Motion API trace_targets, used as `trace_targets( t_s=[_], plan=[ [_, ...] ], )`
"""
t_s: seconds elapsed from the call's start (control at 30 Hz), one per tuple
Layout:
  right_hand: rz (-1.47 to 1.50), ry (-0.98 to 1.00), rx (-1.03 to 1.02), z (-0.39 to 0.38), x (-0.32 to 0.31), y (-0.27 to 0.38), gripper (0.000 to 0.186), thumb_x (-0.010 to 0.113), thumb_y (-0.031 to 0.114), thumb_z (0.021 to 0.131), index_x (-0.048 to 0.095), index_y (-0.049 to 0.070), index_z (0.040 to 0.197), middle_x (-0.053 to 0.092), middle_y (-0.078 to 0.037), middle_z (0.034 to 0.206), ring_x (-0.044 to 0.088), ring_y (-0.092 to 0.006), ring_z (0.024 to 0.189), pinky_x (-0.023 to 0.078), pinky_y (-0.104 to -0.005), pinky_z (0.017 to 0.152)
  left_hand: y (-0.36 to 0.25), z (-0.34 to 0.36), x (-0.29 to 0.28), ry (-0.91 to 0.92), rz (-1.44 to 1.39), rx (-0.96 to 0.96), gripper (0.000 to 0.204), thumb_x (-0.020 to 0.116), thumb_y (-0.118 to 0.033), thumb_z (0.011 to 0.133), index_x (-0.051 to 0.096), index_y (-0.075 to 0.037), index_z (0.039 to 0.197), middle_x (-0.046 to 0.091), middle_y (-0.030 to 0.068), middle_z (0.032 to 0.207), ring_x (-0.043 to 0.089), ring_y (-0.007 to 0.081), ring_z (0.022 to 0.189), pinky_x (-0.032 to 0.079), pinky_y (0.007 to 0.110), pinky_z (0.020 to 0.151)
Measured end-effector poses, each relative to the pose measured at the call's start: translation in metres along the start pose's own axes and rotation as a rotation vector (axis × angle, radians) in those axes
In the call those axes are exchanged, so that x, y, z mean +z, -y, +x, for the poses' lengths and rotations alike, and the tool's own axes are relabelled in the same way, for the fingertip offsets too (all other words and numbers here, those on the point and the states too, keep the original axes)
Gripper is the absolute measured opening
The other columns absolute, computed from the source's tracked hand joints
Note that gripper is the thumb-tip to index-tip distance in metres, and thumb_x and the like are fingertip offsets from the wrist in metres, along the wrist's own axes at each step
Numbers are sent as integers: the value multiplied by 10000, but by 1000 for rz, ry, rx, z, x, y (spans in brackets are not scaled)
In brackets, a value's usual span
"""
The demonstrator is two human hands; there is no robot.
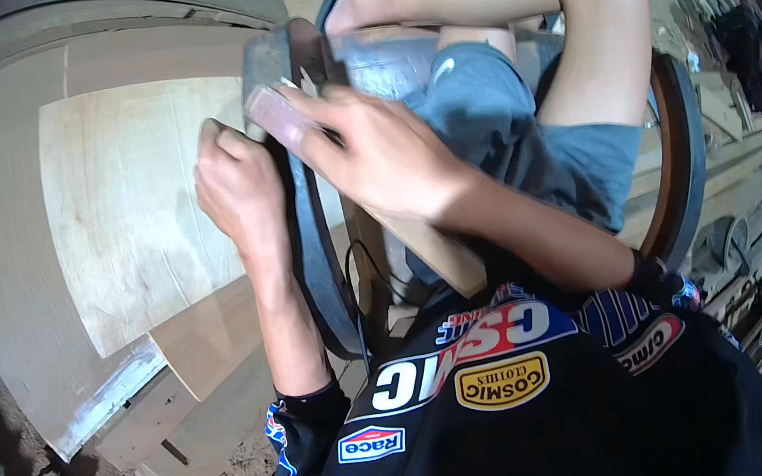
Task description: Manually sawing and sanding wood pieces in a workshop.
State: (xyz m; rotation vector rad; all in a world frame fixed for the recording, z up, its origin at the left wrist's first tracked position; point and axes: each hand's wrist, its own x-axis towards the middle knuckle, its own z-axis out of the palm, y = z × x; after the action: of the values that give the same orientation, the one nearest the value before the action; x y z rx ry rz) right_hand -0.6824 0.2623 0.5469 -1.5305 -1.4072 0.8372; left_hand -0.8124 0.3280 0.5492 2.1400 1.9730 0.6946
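Observation:
My right hand [379, 147] is closed around a pinkish, flat-faced block [280, 116] that looks like a sanding block, slightly smeared by motion. The block lies against the upper part of a dark, curved wooden piece [309, 238], which stands on edge in front of me. On its left side, my left hand [238, 175] is closed with the fingers curled in at the piece's edge; what the fingertips grip is partly hidden. A pale wooden strip [431, 251] slants below my right wrist.
Left of the curved piece lies a pale plywood panel [136, 203] on larger boards [3, 220]. My bent leg [592, 46] is at the upper right, beside another dark curved piece [682, 150]. A thin black cable [365, 250] loops near my body. Planks [721, 111] and clutter line the right.

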Motion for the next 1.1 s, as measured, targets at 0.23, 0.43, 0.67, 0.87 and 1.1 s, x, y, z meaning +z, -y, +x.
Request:
trace_targets(
  t_s=[0.23,0.43,0.67,0.87,1.1],
  plan=[
    [96,42,34,2,-3,-9,348,447,256,915,613,7,1092,616,-288,863,605,-433,848,474,-486,792,7,9,6,40,-122,-31,240,346,-130,838,489,38,744,532,298,711,507,504,732,396,518,676],
    [57,27,-86,41,12,-2,300,438,209,882,607,-13,991,607,-291,802,596,-450,798,479,-496,773,13,8,1,31,-287,19,234,335,-107,844,458,64,744,471,284,659,378,430,600,378,484,626],
    [41,9,-44,22,0,5,314,457,231,896,605,15,1068,616,-292,826,620,-424,819,488,-481,765,-1,2,-1,23,-155,-2,232,346,-120,846,445,64,746,488,279,685,397,448,633,388,473,636],
    [85,215,80,-33,-13,-1,420,469,284,921,516,55,1270,572,-269,977,578,-431,941,471,-461,817,30,15,14,32,-350,-13,246,327,-105,846,434,75,717,427,221,617,391,263,585,388,400,604],
    [274,-173,118,-15,-23,-30,462,441,289,946,452,31,1328,578,-284,1109,568,-423,1027,440,-406,905,26,10,10,9,-383,-45,256,314,-107,858,450,63,724,449,180,623,405,229,619,395,370,627]
  ],
)
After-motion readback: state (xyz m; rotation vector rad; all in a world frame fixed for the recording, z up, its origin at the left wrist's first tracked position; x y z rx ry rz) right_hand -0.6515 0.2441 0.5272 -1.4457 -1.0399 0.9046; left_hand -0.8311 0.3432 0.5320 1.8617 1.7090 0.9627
